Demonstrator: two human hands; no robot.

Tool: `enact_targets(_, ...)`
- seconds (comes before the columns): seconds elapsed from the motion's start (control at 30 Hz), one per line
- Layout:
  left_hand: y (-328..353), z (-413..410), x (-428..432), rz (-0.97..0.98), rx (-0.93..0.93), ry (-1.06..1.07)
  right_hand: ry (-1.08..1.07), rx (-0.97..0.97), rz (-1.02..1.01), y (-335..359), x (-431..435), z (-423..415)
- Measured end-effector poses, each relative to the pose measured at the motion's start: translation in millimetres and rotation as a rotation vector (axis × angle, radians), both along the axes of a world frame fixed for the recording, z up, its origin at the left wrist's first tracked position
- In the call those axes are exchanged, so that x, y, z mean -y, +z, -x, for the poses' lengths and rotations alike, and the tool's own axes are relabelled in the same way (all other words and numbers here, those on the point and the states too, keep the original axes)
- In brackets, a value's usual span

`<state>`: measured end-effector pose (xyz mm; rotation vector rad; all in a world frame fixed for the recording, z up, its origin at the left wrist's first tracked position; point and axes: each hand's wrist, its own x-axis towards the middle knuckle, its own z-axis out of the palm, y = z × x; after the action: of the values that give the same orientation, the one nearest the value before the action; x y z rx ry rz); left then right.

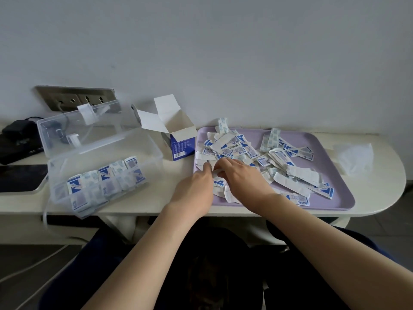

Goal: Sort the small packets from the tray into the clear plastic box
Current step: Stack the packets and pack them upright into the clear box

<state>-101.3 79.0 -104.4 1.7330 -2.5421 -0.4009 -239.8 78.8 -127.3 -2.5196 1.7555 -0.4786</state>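
Over the tray's (333, 159) left end, left hand (196, 185) and right hand (244, 179) pinch one packet (215, 172) between them.

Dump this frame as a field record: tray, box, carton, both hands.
tray: purple tray, right side of the table, heaped with loose packets
box: clear plastic box, left of the tray, lid open, sorted packets standing in rows inside
carton: open cardboard carton, between box and tray
left hand: left hand at the tray's near left edge, pinching a white packet
right hand: right hand with fingers curled over the heap, grip unclear
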Motion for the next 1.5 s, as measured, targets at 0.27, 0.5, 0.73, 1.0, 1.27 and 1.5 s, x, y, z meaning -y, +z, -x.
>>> enact_targets(0.27,16.1,-40.3,-3.9,-0.021,-0.020,-0.009,0.102,0.272,-0.185,6.0,-13.2,-17.4)
enact_targets(0.5,15.6,-85.2,4.7,-0.176,-0.141,0.066,0.292,0.230,0.052,21.9,-21.9,-38.0)
enact_targets(0.73,26.5,-121.6,1.9,-0.464,-0.426,0.083,0.558,-0.068,0.318,40.3,-11.8,-58.9)
enact_targets(1.0,42.9,-148.2,-6.8,-0.546,-0.531,0.038,0.745,-0.182,0.383,76.5,-0.2,-84.3)
enact_targets(1.27,49.2,-166.4,-4.1,-0.077,-0.775,0.306,0.471,0.152,0.241,84.2,17.6,-102.1)
enact_targets(1.5,33.4,-187.6,-5.2,0.191,-0.191,0.368,0.248,0.031,0.217,84.9,43.8,-132.6)
